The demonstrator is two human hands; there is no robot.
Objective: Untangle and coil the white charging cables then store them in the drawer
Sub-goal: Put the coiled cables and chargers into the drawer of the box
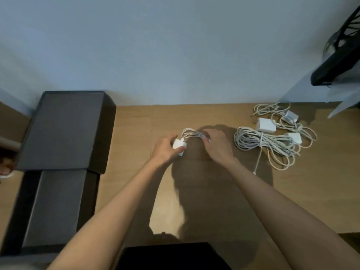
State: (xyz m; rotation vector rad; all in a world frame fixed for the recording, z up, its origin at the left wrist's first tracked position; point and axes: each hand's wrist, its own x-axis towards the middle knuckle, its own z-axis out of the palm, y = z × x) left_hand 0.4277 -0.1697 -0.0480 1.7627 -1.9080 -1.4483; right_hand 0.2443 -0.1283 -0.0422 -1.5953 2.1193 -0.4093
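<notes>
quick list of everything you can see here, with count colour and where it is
coiled cable with plug: one, white, centre of the desk, held between both hands
bundled cable: one, white, tied at the middle, right of the hands
loose cables with adapters: a tangle, exact count unclear, white, far right of the desk
desk: one, light wood, against the wall
drawer unit: one, black, left side of the desk, lower drawer pulled out
wall: pale blue-grey, behind the desk
dark object: one, black, upper right corner, too cut off to identify
left hand: gripping the white plug
right hand: pinching the wrapped part of the coil
</notes>
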